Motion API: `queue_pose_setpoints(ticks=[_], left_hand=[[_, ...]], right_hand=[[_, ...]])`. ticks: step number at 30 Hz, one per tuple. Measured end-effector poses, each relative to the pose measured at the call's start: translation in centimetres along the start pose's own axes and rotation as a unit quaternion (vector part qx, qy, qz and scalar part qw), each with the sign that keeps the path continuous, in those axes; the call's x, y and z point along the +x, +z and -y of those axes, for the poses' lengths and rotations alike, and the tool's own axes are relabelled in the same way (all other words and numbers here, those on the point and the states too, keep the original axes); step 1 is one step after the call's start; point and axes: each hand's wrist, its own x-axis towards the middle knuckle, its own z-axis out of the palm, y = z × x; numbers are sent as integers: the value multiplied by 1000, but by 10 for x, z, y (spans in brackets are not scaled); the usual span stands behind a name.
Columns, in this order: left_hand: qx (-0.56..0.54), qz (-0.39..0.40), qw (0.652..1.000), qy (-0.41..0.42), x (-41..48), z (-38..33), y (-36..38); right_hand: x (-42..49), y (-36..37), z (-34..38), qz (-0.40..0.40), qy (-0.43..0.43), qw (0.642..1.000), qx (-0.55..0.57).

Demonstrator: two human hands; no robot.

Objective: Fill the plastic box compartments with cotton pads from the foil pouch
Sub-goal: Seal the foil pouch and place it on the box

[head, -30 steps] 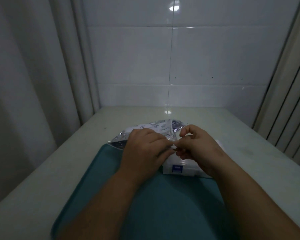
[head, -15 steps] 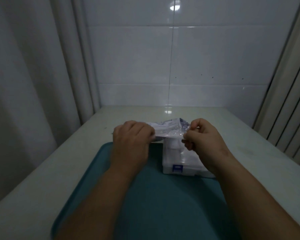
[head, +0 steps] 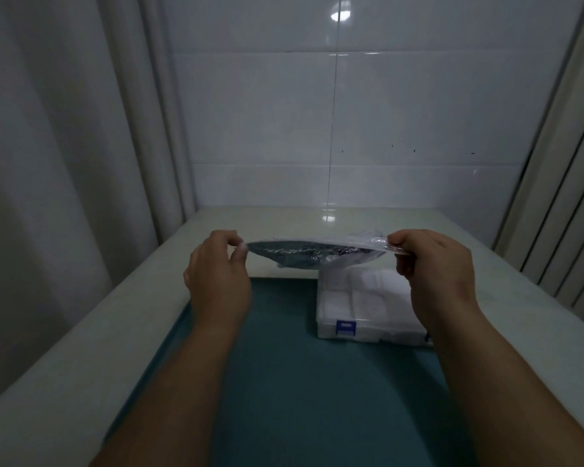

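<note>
Left hand and right hand, apart, pinch with curled fingers.

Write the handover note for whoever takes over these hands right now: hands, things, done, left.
Left hand pinches the left end of the foil pouch; right hand pinches its right end. The pouch is held stretched flat in the air, over the far edge of the plastic box.
The box sits on the teal tray, right side, blue latch facing the person.
Done: compartments show white, likely pads; how full, cannot tell.
Left: pouch opening not visible; likely take out remaining pads and fill any empty compartment.
</note>
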Motion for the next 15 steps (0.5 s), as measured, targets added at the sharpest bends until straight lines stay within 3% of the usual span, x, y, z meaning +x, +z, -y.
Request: queue_pose_setpoints(ticks=[2, 4, 6, 7, 11, 15], left_hand=[[-182, 32, 983, -19, -1, -6, -2], [-346, 70, 934, -65, 1, -9, -5], [-434, 95, 889, -111, 4, -6, -4], [-442, 108, 882, -124, 6, -4, -3], [-370, 148, 908, -131, 1, -7, 2], [-349, 102, 923, -124, 5, -8, 0]], right_hand=[[1, 2, 0, 3, 5, 1000, 23], [3, 3, 1, 8, 39, 994, 99], [6, 4, 2, 17, 89, 974, 207], [7, 4, 2, 23, 109, 963, 244], [5, 5, 2, 47, 156, 944, 288], [8, 1, -2, 48, 116, 964, 235]])
